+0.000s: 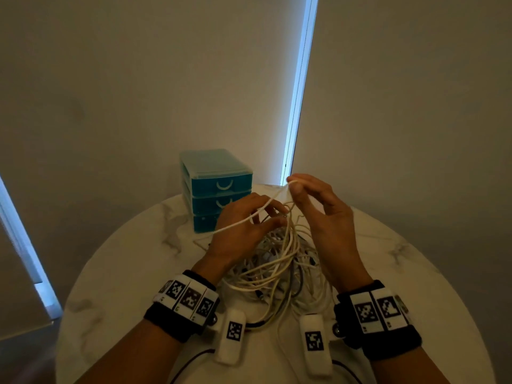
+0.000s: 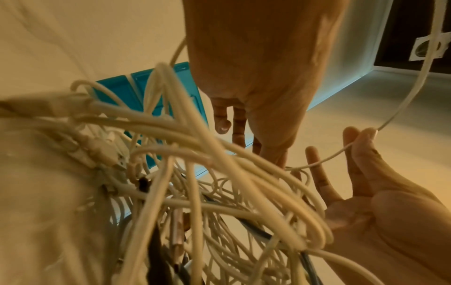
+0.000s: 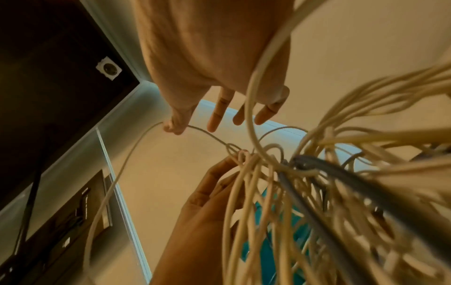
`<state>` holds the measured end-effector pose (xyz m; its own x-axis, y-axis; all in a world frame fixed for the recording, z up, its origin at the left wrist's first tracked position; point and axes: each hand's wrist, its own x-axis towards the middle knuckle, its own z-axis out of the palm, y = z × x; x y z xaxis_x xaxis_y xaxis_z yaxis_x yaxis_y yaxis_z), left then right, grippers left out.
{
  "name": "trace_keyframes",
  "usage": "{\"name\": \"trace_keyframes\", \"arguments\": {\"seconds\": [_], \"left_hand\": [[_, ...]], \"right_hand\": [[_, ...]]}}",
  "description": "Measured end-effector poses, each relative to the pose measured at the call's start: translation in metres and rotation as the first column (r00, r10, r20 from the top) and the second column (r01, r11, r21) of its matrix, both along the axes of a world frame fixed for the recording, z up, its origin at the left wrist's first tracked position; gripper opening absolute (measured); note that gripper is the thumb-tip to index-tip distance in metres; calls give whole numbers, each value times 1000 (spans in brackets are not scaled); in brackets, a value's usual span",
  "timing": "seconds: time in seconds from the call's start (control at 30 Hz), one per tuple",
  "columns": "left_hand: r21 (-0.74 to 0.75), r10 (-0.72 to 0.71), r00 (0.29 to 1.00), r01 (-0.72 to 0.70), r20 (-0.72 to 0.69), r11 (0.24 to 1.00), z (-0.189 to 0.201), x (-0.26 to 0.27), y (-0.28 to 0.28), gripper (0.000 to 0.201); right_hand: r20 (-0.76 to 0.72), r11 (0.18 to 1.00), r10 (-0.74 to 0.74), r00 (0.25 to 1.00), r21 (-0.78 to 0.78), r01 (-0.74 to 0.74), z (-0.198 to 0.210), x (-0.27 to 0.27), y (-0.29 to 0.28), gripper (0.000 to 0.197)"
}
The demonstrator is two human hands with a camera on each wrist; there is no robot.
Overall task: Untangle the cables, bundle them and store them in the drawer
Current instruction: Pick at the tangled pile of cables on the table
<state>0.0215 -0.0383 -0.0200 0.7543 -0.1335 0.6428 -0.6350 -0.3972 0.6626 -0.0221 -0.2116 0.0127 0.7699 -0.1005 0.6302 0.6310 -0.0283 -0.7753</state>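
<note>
On my left, the small teal plastic chest of three drawers (image 1: 219,187) stands at the far edge of the round white marble-patterned table (image 1: 124,273), all three drawers pushed in. Just in front of it I see my left hand (image 1: 243,231) palm down over the heap, its fingers loosely spread and bent; a thin strand runs across them, and in the right wrist view the fingertips (image 3: 231,160) sit against a knot of strands, though I cannot tell whether they actually pinch it. Under and between both hands lies the tangled heap of cream-white cables (image 1: 277,261), with a few grey and dark leads mixed in, resting mid-table and spilling toward me. From it one thin white cable (image 1: 243,220) rises slantwise to my right hand (image 1: 324,217), which is raised above the heap. There the thumb and forefinger (image 1: 297,180) nip the strand at its top, while the other three fingers stand straight and apart, holding nothing.
</note>
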Motion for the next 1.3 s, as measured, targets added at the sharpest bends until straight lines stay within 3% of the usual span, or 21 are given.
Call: {"name": "trace_keyframes", "arguments": {"seconds": [0.13, 0.2, 0.33, 0.57, 0.7, 0.83, 1.0, 1.17, 1.3], "left_hand": [[-71, -4, 1000, 4, 3, 997, -1, 0, 4, 13], [-108, 0, 1000, -2, -11, 994, 0, 0, 6, 14], [-258, 21, 998, -34, -54, 966, 4, 0, 10, 15], [-477, -31, 999, 37, 21, 878, 10, -6, 1, 19], [-418, -79, 997, 81, 21, 905, 10, -8, -3, 19], [-331, -116, 993, 111, 3, 937, 12, -13, -5, 19], [-293, -168, 986, 156, -18, 943, 12, -17, -9, 19], [-300, -241, 969, 213, -57, 930, 12, -15, -9, 21], [-139, -158, 976, 137, -152, 981, 4, -5, -10, 17]], "right_hand": [[-86, 929, -159, 984, -351, 119, -16, 11, -7, 55], [-176, 929, -184, 967, -352, 113, -21, 16, -11, 59], [-253, 960, -203, 946, -244, 141, -22, 21, -20, 46], [-41, 877, -374, 927, -341, 339, -27, 25, -25, 34], [4, 831, -379, 926, -440, 342, -23, 23, -21, 32], [-67, 847, -324, 944, -464, 258, -22, 18, -15, 7], [42, 723, -423, 905, -587, 365, -24, 20, -19, 20], [98, 648, -443, 891, -651, 394, -29, 26, -23, 23], [98, 771, -388, 917, -510, 380, -25, 26, -23, 28]]}}
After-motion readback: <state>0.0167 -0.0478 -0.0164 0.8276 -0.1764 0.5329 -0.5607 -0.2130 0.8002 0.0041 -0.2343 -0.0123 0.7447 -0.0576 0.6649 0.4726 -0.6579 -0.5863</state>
